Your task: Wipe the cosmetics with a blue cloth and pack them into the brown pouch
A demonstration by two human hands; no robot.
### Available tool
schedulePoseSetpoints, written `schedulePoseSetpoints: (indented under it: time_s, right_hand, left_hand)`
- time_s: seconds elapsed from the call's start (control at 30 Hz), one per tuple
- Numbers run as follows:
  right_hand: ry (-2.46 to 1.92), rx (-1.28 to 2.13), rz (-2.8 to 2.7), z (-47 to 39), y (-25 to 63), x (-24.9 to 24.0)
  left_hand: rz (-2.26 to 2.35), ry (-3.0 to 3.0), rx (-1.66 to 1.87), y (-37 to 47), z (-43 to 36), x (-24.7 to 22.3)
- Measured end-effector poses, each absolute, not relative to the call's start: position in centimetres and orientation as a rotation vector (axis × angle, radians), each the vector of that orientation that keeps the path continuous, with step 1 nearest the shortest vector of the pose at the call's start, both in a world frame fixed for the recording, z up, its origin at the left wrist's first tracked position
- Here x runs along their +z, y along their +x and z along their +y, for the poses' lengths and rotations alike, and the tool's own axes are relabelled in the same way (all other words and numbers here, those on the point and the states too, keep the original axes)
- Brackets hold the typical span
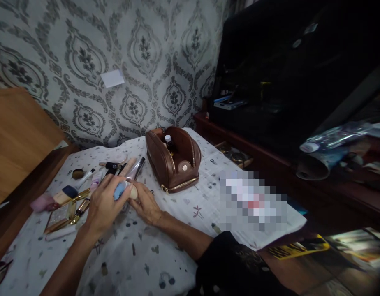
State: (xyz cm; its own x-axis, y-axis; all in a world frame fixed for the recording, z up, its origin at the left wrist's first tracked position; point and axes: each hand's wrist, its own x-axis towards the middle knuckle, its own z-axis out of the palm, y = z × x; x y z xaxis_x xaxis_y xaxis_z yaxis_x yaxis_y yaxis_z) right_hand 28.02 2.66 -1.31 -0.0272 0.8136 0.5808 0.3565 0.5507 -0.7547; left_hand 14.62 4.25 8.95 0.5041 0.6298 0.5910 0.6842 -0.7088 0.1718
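Observation:
Close together over the cloth, my left hand (pixel 105 201) and my right hand (pixel 148 205) are both closed. Between the left fingers shows a small rounded light-blue item (pixel 119 190). My right fingers grip a small rounded beige item (pixel 133 192); whether the two are joined I cannot tell. Just beyond my hands lies a clear tube with a dark cap (pixel 137 167). Behind and right of them stands a brown cosmetic bag (pixel 159 164), unzipped wide, with a white-capped dark bottle (pixel 168 139) inside. Assorted makeup, including a gold-edged compact (pixel 57 218), lies left of my hands.
A white patterned cloth (pixel 137 263) covers the surface. A wooden panel (pixel 26 127) borders the left, and patterned wallpaper (pixel 143 45) the back. To the right are a blurred-out item (pixel 253 201), a large black screen (pixel 285 74) and a plastic bottle (pixel 338 137).

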Motion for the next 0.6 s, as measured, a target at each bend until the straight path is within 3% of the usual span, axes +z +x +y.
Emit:
schedulePoseSetpoints:
  time_s: [0.13, 0.3, 0.43, 0.6]
  right_hand:
    - [-0.994, 0.665, -1.732, 2.2, 28.9, -0.2]
    - [-0.775, 1.199, -1.653, 1.6, 29.0, -0.2]
    - [-0.677, 1.471, -1.440, 0.9, 28.2, -0.6]
    - [-0.746, 1.406, -1.418, 0.5, 27.8, -0.2]
  left_hand:
    - [-1.176, -2.709, -0.996, 14.8, 4.5, 9.8]
    - [-1.379, -2.977, -1.193, 14.3, 5.3, 10.1]
    - [-1.779, -2.960, -1.595, 14.6, 6.2, 8.4]
    - [-2.234, -2.630, -2.191, 15.6, 6.4, 5.8]
